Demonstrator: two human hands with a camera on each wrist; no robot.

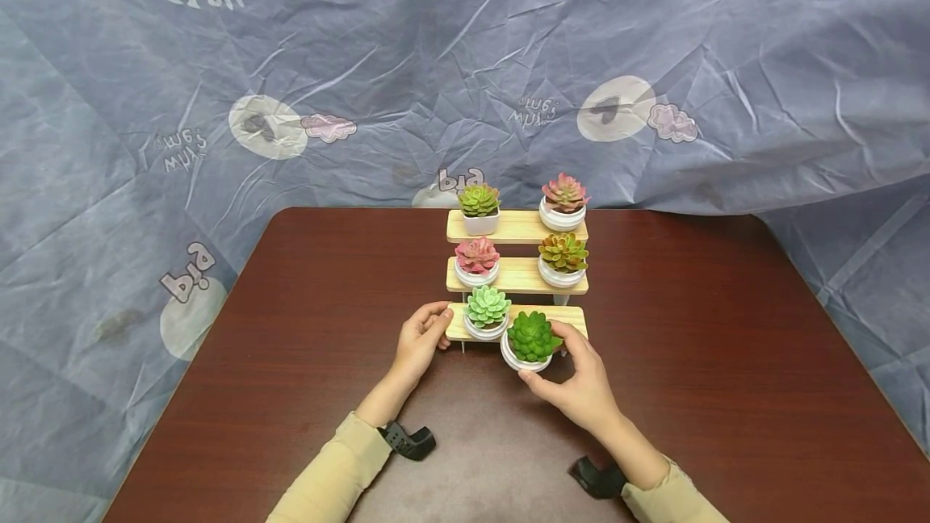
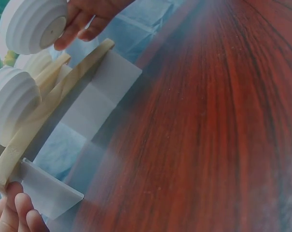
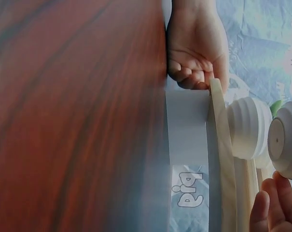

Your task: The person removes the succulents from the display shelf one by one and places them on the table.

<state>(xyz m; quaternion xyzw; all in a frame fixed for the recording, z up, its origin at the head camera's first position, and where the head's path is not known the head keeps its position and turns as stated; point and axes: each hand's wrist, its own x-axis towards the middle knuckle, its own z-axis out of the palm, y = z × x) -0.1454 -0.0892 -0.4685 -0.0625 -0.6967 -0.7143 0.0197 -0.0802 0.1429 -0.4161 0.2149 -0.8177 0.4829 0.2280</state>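
My right hand (image 1: 580,386) holds a white pot with a dark green succulent (image 1: 533,337) by its sides, at the front of the three-tier wooden plant stand (image 1: 573,315). In both wrist views this pot's underside shows, lifted above the lowest shelf. My left hand (image 1: 421,341) pinches the left end of that shelf between thumb and curled fingers. A pale green succulent (image 1: 488,307) in a white pot sits on the lowest shelf, near the left hand. On the middle shelf stand a pink succulent (image 1: 476,256) and an olive-brown one (image 1: 563,253).
The top shelf bears a green succulent (image 1: 479,200) in a square pot and a pinkish succulent (image 1: 565,194) in a round one. Clear plates (image 2: 54,191) support the shelves on the dark red wooden table (image 1: 697,329). A blue-grey printed cloth (image 1: 450,63) hangs behind.
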